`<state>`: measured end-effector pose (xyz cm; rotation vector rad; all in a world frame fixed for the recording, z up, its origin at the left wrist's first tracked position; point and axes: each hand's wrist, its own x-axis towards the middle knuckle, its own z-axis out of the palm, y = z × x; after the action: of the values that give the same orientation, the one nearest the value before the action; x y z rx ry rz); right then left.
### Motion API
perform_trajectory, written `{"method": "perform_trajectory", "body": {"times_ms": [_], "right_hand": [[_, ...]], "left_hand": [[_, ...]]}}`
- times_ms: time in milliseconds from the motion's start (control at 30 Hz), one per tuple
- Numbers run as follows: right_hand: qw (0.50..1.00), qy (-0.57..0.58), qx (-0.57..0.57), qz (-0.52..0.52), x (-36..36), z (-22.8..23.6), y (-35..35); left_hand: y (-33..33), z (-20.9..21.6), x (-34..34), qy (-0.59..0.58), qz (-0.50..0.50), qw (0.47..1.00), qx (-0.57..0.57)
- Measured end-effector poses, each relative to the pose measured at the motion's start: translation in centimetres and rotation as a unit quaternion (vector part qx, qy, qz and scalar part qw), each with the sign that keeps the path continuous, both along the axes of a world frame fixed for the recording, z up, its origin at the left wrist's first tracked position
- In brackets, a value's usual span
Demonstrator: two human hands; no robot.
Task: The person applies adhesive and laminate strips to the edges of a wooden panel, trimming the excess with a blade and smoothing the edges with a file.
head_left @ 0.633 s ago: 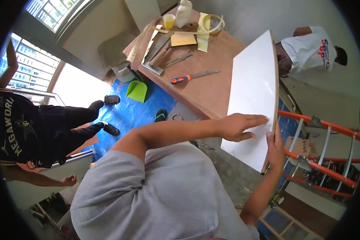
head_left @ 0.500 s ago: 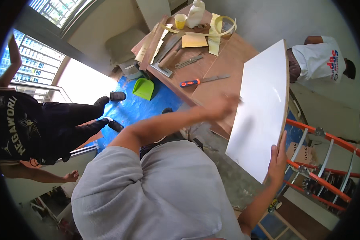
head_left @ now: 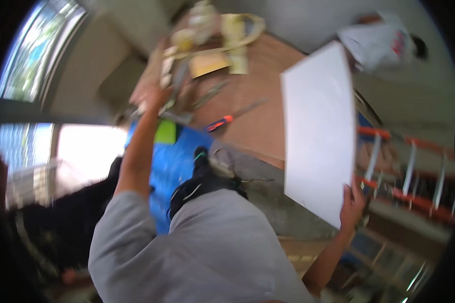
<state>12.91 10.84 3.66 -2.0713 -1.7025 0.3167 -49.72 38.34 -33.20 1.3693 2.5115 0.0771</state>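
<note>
My right hand (head_left: 351,207) grips the lower right edge of a white panel (head_left: 318,126), which leans up at the right side of the brown worktable (head_left: 263,136). My left hand (head_left: 154,98) reaches to the table's left edge, near a long straight strip and a flat-bladed metal tool (head_left: 177,117). Motion blurs its fingers, and whether it holds anything cannot be made out. Between my hands lies a file (head_left: 222,122) with a blue and orange handle. Beyond it rest a slim metal tool (head_left: 211,95) and a yellow block (head_left: 210,63).
A yellow cup (head_left: 183,39), a white bottle (head_left: 202,22) and a curled pale strip (head_left: 255,31) stand at the far table end. An orange ladder (head_left: 409,174) is at the right. A green dustpan (head_left: 166,132) lies on blue sheeting (head_left: 159,187). Two people are nearby.
My left hand has left the panel's left edge and swung to the table's left edge. The view has turned, blurring the scene. My right hand still holds the panel.
</note>
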Motion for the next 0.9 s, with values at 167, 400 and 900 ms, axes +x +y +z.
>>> {"method": "perform_trajectory", "body": {"times_ms": [167,400,900], "right_hand": [[0.995,0.04,0.085,-0.015,-1.0,0.8,0.2],[0.99,-0.122,0.005,0.07,-3.3,2.4,2.3],[0.959,-0.192,0.013,0.208,-3.6,-1.5,31.1]], "left_hand": [[0.2,-0.3,-2.5,0.125,-0.016,0.989,0.077],[1.4,1.4,-6.7,-0.067,-0.053,0.983,0.16],[-13.0,8.2,-10.6,-0.823,0.081,0.511,0.234]]}}
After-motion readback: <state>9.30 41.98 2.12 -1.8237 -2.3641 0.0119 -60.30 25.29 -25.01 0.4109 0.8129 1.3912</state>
